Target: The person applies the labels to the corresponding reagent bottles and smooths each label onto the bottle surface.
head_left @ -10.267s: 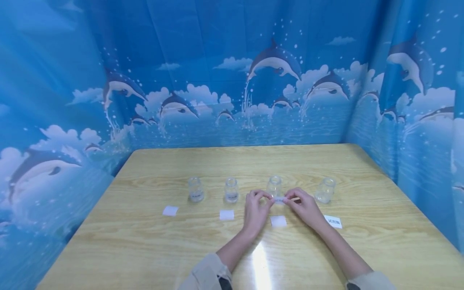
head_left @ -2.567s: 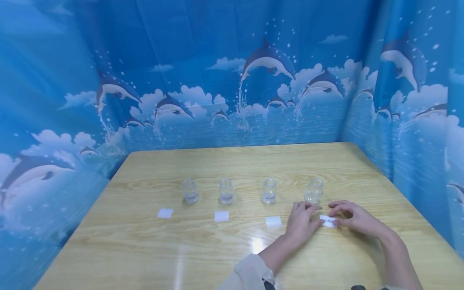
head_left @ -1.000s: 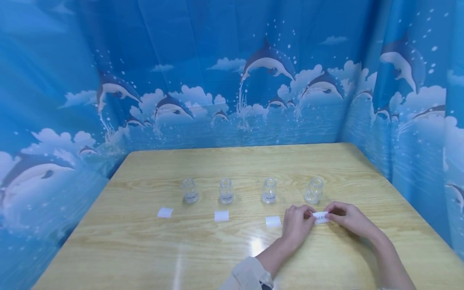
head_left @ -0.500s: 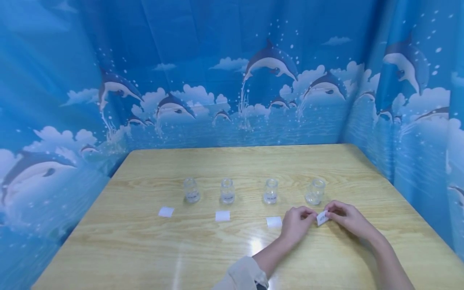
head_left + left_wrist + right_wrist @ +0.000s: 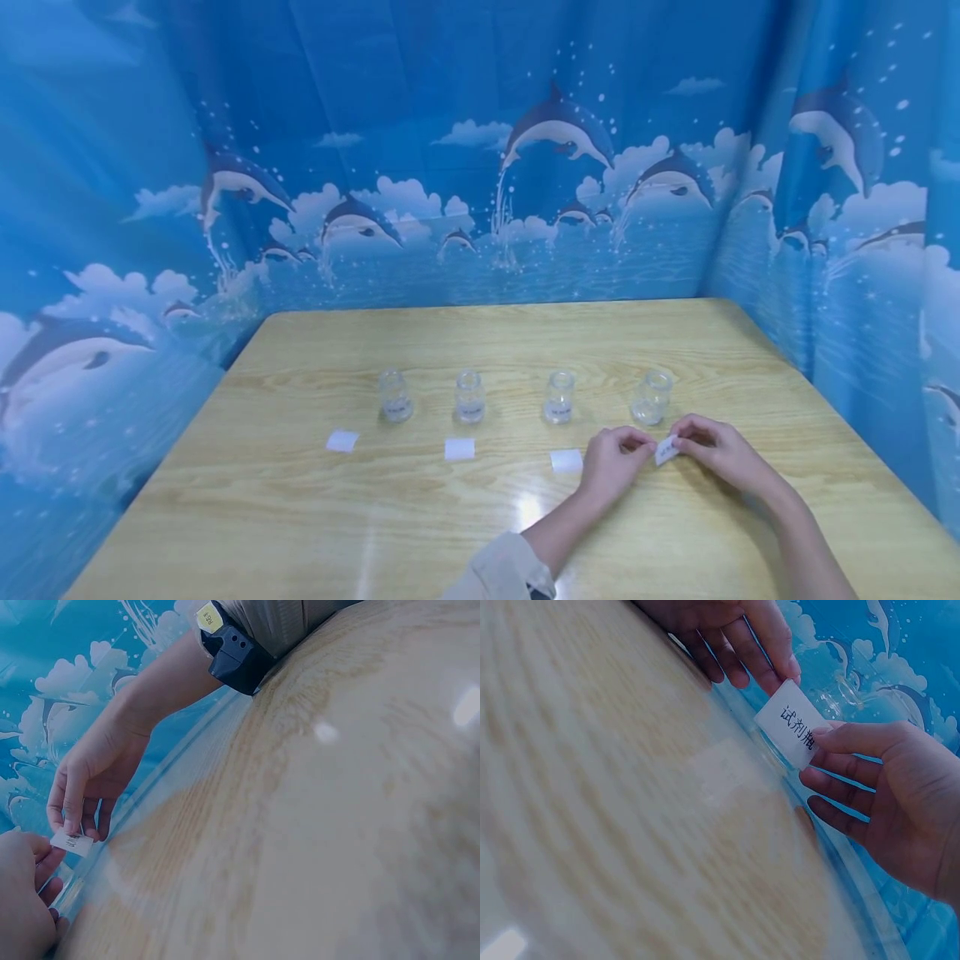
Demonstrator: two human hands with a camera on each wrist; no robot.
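Note:
A small white label printed with dark characters is held tilted in front of the rightmost glass jar. My right hand pinches its right side between thumb and fingers, the thumb lying over the last character in the right wrist view. At the opposite corner, the thumb and fingertip of my left hand pinch the label's edge. Further left stand a third jar, a second jar and a leftmost jar, each with a printed strip low on its front.
White paper pieces lie before the jars: a left paper, a middle paper and a right paper. The wooden table ends at a blue dolphin-print curtain behind and at both sides.
Ten seconds ago both hands held a strip at the third jar, which now bears it. They moved right, lifted the printed label from the table and tilted it; little has moved in the last half second.

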